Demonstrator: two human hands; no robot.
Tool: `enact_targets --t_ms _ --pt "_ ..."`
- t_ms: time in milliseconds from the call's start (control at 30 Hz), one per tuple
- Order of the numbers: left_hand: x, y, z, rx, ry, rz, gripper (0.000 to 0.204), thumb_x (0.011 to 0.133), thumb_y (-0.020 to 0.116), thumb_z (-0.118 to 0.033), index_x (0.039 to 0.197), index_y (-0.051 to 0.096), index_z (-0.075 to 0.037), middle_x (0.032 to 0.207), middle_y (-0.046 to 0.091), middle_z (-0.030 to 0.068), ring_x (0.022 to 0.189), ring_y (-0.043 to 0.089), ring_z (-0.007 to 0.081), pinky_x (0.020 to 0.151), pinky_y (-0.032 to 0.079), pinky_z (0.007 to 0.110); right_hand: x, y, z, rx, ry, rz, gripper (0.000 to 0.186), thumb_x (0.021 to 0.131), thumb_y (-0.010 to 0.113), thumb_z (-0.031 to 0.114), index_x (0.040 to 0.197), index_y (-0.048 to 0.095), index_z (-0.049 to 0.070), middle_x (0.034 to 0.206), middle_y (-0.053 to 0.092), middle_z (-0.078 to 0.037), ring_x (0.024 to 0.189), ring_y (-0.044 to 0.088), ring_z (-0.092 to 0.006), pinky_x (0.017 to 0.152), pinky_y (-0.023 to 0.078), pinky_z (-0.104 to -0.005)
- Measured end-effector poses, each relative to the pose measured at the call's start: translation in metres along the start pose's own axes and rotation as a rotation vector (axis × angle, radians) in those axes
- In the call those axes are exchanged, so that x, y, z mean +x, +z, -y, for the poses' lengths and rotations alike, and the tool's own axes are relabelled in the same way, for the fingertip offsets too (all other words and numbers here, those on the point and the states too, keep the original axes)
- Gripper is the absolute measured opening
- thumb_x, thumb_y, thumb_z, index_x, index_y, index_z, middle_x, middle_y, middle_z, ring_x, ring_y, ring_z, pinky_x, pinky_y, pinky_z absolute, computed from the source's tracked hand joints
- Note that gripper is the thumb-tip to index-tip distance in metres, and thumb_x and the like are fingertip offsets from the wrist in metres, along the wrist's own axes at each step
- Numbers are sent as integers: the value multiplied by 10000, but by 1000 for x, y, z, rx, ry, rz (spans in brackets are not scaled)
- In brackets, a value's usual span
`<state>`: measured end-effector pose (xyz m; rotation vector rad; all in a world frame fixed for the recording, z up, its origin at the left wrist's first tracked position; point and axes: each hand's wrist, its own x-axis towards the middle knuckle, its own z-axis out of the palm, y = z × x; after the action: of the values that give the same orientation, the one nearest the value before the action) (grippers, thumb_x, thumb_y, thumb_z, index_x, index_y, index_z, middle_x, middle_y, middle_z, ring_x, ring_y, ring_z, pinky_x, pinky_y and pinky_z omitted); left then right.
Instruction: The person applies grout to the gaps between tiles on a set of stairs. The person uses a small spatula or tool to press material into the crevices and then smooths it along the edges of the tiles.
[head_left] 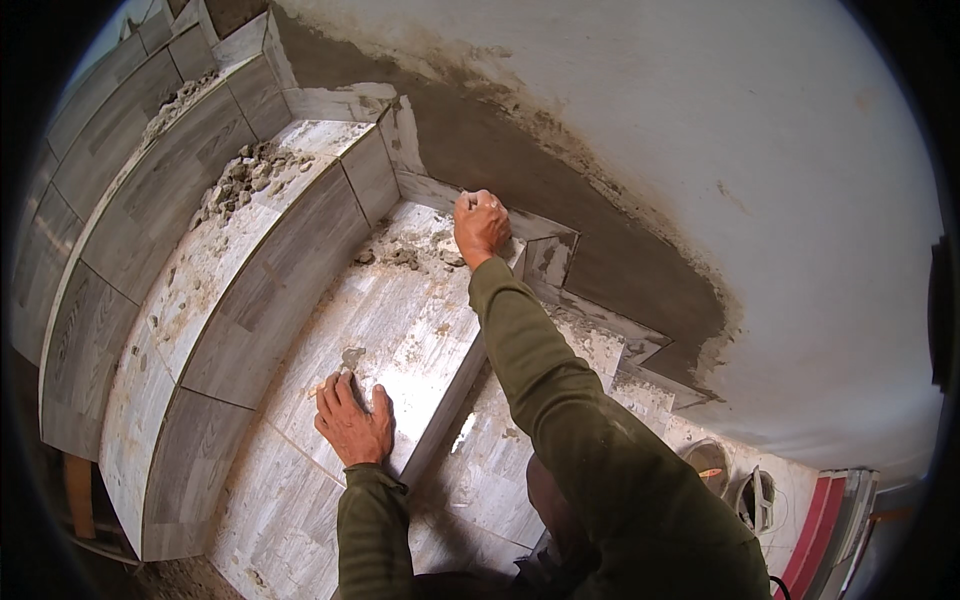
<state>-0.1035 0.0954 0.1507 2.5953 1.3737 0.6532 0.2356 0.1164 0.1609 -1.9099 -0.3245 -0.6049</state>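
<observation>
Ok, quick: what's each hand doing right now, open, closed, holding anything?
Left hand: open, flat on the stair tile, holding nothing.
Right hand: closed in a fist against the skirting tile; cannot tell what it holds, if anything.

Lumps of mortar rubble (243,178) sit on the upper step (190,270), well up-left of the red level (820,535). Two round buckets (735,485) stand just left of that level, and white plastered wall (780,160) curves above it.
</observation>
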Motion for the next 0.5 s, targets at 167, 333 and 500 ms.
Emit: enact_targets --t_ms 167,333,500 --pt "0 0 -1 2 3 -5 538 834 592 -377 1259 517 -56 1339 475 130 1308 351 325 1050 245 477 -1 -3 -1 2 11 6 221 809 630 268 736 650 60 844 663 -160 800 616 -391 689 476 -500" --pt "0 1 0 3 9 -19 532 834 598 -371 1256 518 -57 1333 482 128 1305 359 325 1049 249 477 0 -6 -3 -21 -48 -17 186 805 640 232 726 634 63 821 657 -150 759 627 -370 675 496 -484" --pt "0 1 0 7 3 -7 535 835 599 -372 1263 515 -60 1334 481 126 1313 354 322 1052 247 478 0 -9 -7 -9 -48 -13 204 813 634 250 733 639 62 837 657 -154 778 618 -383 677 484 -496"
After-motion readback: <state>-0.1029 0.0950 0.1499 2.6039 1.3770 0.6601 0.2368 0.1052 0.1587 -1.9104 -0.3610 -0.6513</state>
